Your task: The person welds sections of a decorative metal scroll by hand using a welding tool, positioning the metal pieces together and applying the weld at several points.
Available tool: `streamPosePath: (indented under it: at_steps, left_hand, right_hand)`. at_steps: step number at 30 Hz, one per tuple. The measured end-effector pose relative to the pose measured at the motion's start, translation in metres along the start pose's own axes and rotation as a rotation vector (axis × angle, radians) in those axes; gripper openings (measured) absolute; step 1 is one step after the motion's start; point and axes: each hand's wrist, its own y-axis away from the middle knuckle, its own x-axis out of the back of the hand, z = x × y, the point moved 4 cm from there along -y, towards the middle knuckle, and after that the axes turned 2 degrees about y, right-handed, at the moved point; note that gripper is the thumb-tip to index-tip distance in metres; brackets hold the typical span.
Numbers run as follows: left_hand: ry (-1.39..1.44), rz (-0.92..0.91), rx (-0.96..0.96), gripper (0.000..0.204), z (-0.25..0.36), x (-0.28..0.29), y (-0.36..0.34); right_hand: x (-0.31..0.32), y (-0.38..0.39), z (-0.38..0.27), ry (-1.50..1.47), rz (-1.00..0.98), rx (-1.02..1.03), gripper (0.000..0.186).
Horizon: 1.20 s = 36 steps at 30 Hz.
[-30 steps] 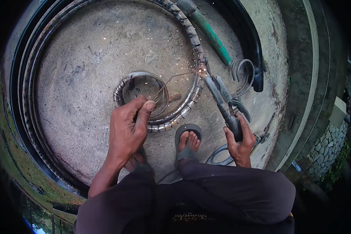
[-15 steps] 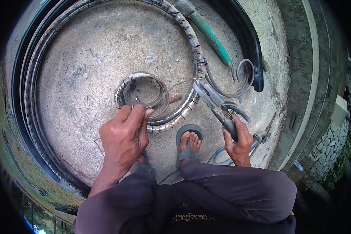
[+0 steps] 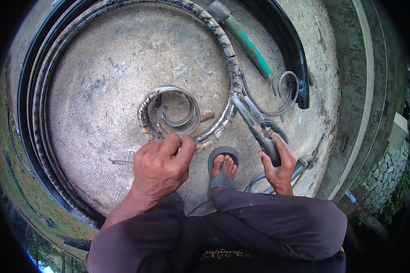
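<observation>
The right hand (image 3: 278,166) grips a welding holder (image 3: 255,123), tip at the metal scroll (image 3: 168,111) — centre, twelve o'clock of the sandalled foot (image 3: 223,166) (steadying?) — left hand (image 3: 161,166) pinching its lower rim.

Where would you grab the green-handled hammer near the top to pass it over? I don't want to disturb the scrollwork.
Grip the green handle midway, coming from the upper right. The hammer lies flat and diagonal, its lower end close to the small scroll and its grey head heavy.
</observation>
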Motion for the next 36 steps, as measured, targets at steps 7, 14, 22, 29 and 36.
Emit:
streamPosePath:
  at_steps: [7, 14, 22, 29, 36]
  left_hand:
    - [0.460, 0.044, 0.446, 0.015, -0.039, 0.017, -0.007]
    - [0.295, 0.076, 0.429, 0.016, -0.038, 0.004, -0.008]
    - [0.340, 0.080, 0.393, 0.015, -0.034, -0.011, -0.013]
    - [0.362, 0.094, 0.390, 0.015, -0.035, -0.018, -0.015]
    - [0.349, 0.070, 0.393, 0.016, -0.035, -0.023, -0.015]
  right_hand:
    - [0.005, 0.009, 0.013, -0.370, -0.112, -0.166, 0.056]
    - [0.004, 0.010, 0.012, -0.398, -0.058, -0.313, 0.055]
    - [0.007, -0.004, -0.002, 0.060, 0.049, 0.043, 0.057]
    - [0.009, -0.012, -0.010, 0.146, 0.047, 0.088, 0.057]
    - [0.008, -0.012, -0.010, 0.165, 0.023, 0.053, 0.056]
